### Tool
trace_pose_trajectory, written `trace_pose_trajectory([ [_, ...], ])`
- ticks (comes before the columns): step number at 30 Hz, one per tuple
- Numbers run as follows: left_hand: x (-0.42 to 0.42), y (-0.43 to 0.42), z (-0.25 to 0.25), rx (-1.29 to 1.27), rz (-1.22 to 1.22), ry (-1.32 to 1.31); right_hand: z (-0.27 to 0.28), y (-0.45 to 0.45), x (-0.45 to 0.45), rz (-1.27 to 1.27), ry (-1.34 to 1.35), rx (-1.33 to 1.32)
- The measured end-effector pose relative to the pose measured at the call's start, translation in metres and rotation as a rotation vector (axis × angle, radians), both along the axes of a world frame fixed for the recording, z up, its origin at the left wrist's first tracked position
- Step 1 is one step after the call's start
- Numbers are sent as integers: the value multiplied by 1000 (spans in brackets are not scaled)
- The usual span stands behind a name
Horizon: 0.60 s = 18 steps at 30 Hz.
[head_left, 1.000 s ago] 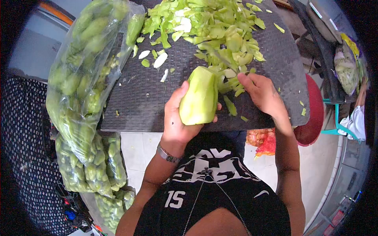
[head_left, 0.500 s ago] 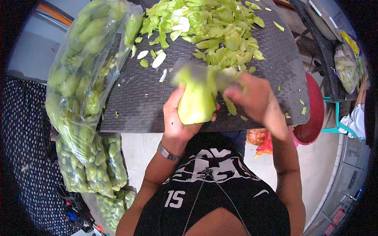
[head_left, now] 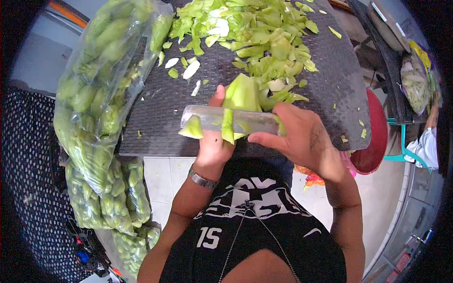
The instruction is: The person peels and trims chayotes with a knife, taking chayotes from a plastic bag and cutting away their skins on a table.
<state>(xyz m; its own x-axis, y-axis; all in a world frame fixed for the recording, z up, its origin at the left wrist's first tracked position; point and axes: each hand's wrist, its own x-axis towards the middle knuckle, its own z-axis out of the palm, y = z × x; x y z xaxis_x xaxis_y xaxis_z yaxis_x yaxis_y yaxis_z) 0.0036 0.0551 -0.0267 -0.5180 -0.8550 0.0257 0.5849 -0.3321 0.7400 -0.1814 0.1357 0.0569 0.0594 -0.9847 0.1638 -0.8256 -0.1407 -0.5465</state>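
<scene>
A pale green peeled vegetable [head_left: 242,93] is in my left hand [head_left: 215,145], held over the table's near edge. My right hand [head_left: 302,137] is closed on a wide-bladed knife [head_left: 207,115], whose handle is hidden. The blade lies across the vegetable's lower part and covers some of my left fingers. Strips of green peel cling to the blade. Just beyond, a heap of green peelings [head_left: 264,37] spreads over the dark woven tabletop [head_left: 165,122].
A clear bag of green vegetables [head_left: 101,80] lies along the table's left side, with more filled bags [head_left: 106,200] below. At right are a red round tub [head_left: 373,137], a teal stool [head_left: 403,146] and a bagged vegetable [head_left: 415,82] on a dark surface.
The knife has come from beyond the vegetable, over its top, down to its lower part near me. My right hand has moved toward me, and peel now hangs on the blade.
</scene>
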Motion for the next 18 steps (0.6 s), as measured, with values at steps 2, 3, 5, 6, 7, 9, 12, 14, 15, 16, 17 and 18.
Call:
trace_pose_trajectory([
  [2,-6,-4,24,309,-17,-34,1,-2,0,10,23,14],
  [3,-7,-2,28,297,8,-62,1,-3,-1,19,36,22],
  [5,-9,1,32,278,52,-122,2,-5,-3,41,50,26],
  [6,-10,4,29,265,103,-129,2,-5,-4,50,55,31],
  [7,-12,6,24,251,154,-137,0,-6,-5,22,55,28],
  [9,-10,7,22,271,163,-152,-6,-7,-11,-36,56,17],
  [12,-3,7,40,325,42,-160,10,-14,-41,-251,80,75],
  [14,1,5,44,360,5,-139,-3,-18,-66,-440,56,161],
  [15,3,5,45,380,-10,-127,-8,-16,-70,-432,31,128],
  [16,4,3,45,392,-19,-76,-11,-15,-73,-424,9,94],
  [17,4,0,43,405,-30,-28,-12,-13,-74,-416,-16,61],
  [18,4,-1,41,418,-45,18,-8,-11,-65,-429,-149,123],
])
